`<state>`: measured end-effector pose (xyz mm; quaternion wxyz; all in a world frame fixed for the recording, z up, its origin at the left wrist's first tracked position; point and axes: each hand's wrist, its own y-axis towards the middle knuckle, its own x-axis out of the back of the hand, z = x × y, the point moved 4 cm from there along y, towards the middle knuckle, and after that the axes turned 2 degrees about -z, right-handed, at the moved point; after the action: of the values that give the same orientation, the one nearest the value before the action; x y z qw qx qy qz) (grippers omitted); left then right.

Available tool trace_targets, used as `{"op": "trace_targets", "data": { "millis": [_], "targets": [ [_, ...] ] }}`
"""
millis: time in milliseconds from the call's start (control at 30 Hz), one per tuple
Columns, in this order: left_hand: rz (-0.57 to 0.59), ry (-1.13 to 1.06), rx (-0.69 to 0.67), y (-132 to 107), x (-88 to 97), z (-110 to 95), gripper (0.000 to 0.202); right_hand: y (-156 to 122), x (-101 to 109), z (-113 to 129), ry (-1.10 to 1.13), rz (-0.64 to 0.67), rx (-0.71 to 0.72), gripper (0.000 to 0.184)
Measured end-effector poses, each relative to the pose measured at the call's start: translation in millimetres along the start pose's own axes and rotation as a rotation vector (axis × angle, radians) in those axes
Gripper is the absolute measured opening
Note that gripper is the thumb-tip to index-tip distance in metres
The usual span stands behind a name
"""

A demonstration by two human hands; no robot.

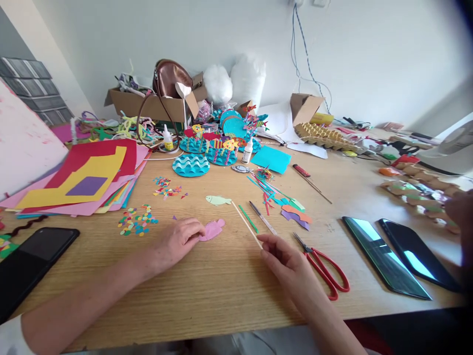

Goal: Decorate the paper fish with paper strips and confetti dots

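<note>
My left hand (181,238) rests on the table with its fingers drawn together on the left end of a pink paper fish (213,230). Between the thumb and fingers of my right hand (284,256) is a thin white stick (246,223), slanting away to the upper left. The stick's far tip is by the tail of a pale green paper fish (218,200). A green paper strip (248,219) and a pen (262,218) lie just beyond my right hand. Red-handled scissors (321,266) lie to its right, blades partly open.
Paper confetti (138,220) and stacked coloured sheets (88,172) lie left. Glue bottles (247,150) and blue wavy paper craft pieces (191,165) stand behind. Phones lie at both sides, one (384,256) near the right edge. At far right, a dark blurred hand (460,212) shows.
</note>
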<state>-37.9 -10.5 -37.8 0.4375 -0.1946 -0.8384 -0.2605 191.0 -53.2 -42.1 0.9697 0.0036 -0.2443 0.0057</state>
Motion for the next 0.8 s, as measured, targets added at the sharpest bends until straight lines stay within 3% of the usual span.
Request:
{"op": "trace_targets", "data": {
  "millis": [167,267,367,500,567,667,800],
  "targets": [
    [-0.043,-0.094,0.05,5,6.7,4,0.017,7,-1,3,0.235,0.046,-0.085,0.025],
    [-0.073,-0.222,0.169,2,13.2,2,0.014,10,-3,7,0.327,0.067,-0.084,0.023],
    [-0.039,-0.577,0.371,-2,8.7,-13,0.014,11,-9,17,0.429,0.064,-0.042,0.023],
    [-0.061,-1.208,0.588,-1,-8.0,-46,0.034,11,-24,34,0.496,0.08,0.031,0.018],
    [-0.127,-1.378,0.589,4,-12.5,-57,0.03,10,-30,43,0.483,0.11,0.053,0.018],
    [-0.192,-1.466,0.553,11,-13.9,-60,0.024,7,-35,53,0.434,0.163,0.105,0.017],
    [-0.18,-1.556,0.579,13,-10.7,-58,0.021,5,-32,61,0.305,0.213,0.322,0.011]
  ]
}}
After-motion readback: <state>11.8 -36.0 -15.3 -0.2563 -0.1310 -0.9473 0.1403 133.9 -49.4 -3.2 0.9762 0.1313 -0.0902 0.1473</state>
